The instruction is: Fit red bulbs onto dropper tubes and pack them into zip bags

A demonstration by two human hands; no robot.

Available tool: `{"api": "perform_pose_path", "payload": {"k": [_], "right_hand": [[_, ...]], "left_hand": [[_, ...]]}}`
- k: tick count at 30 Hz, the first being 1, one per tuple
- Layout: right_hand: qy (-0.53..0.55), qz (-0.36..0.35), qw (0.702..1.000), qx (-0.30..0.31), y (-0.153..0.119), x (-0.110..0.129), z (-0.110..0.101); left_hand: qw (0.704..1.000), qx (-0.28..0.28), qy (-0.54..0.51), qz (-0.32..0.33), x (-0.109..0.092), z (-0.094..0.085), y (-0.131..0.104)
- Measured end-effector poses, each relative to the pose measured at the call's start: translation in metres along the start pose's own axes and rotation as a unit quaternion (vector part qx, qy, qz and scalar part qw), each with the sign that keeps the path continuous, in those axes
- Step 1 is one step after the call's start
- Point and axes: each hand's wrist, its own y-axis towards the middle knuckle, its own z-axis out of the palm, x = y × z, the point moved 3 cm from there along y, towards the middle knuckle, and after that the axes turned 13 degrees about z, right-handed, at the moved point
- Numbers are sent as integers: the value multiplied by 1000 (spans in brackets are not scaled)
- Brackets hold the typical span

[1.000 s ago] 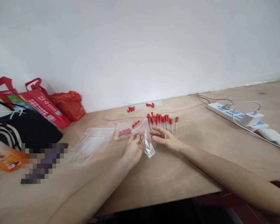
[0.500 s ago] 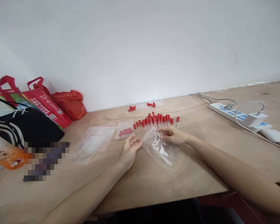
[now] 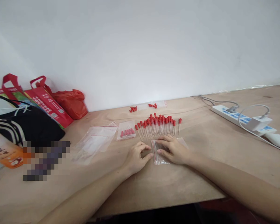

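Observation:
A clear zip-lock bag (image 3: 162,159) lies flat on the wooden table with its red-lined seal edge to the left. My right hand (image 3: 174,150) rests over it, fingers spread and touching the plastic. At the seal edge is my left hand (image 3: 140,157), thumb and fingers curved with a gap between them; whether it touches the bag is unclear. Just behind the hands, many glass droppers (image 3: 162,126) with red rubber bulbs lie in a fanned pile. One dropper (image 3: 179,126) lies apart on the right. Left of the pile, a small zip bag (image 3: 126,130) contains several red bulbs.
Flat clear zip bags (image 3: 95,140) lie to the left. Near the wall are loose red bulbs (image 3: 133,109) and another clear bag (image 3: 162,105). A white power strip (image 3: 226,113) with cables is at right; shopping bags (image 3: 46,104) and a black bag (image 3: 39,126) are at left.
The clear bag has gone from being lifted and tilted between my hands to lying flat on the table. My right hand now spreads over it, and my left hand has moved slightly right and down.

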Motion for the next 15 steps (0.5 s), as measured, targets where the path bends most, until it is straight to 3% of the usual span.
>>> {"api": "perform_pose_path", "payload": {"k": [5, 9, 15], "right_hand": [[53, -33, 997, 38, 3, -4, 7], [92, -50, 993, 53, 8, -3, 8], [99, -27, 993, 52, 8, -12, 6]], "left_hand": [[984, 17, -136, 114, -17, -5, 8], [953, 51, -288, 72, -17, -5, 14], [968, -8, -238, 78, -12, -9, 9]]}}
